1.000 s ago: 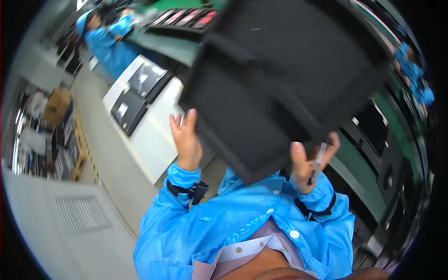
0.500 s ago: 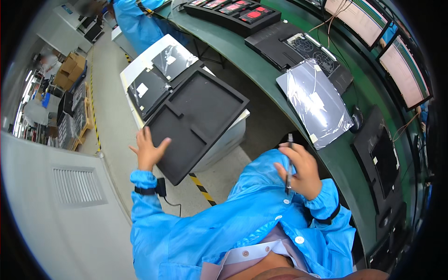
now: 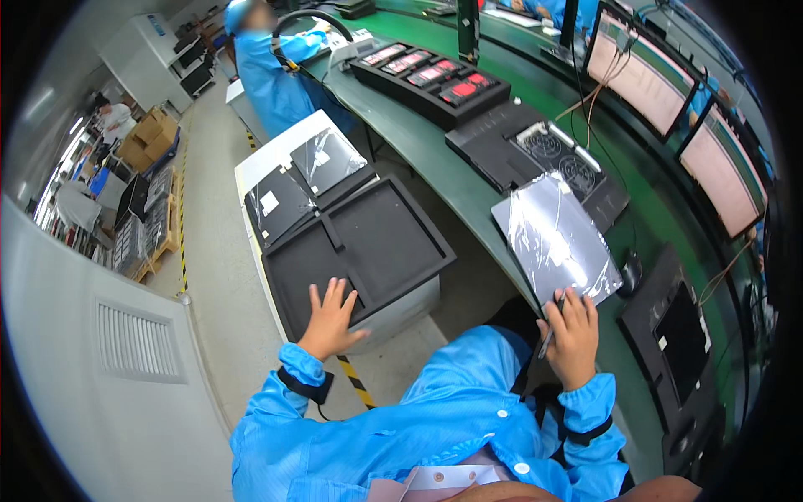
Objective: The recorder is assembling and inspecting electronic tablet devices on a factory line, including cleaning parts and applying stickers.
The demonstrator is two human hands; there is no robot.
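Note:
My left hand (image 3: 331, 322), fingers spread, is over the near edge of a black tray (image 3: 389, 230) with raised dividers; whether it touches is hard to tell. The tray lies on a white-topped stand. At its far side are two dark, film-wrapped flat panels, a left one (image 3: 274, 205) and a right one (image 3: 326, 161), each with a white label. My right hand (image 3: 575, 347) grips a slim pen-like tool (image 3: 546, 339), its exact kind unclear. The fingertips of that hand meet the near edge of a silver laptop-lid-like panel (image 3: 548, 226) in shiny clear film, lying on the green bench.
On the bench (image 3: 439, 180) are a black fixture with round fan-like grilles (image 3: 577, 171), a black box of red-and-black parts (image 3: 431, 75), a mouse (image 3: 633, 272) and another black fixture (image 3: 669, 343). Monitors (image 3: 640, 75) line the right. Another person (image 3: 280, 84) works at the far left.
My right hand has moved from above my lap to the silver panel's near edge, still with the tool. My left hand has shifted right and nearer along the tray, which now lies turned differently.

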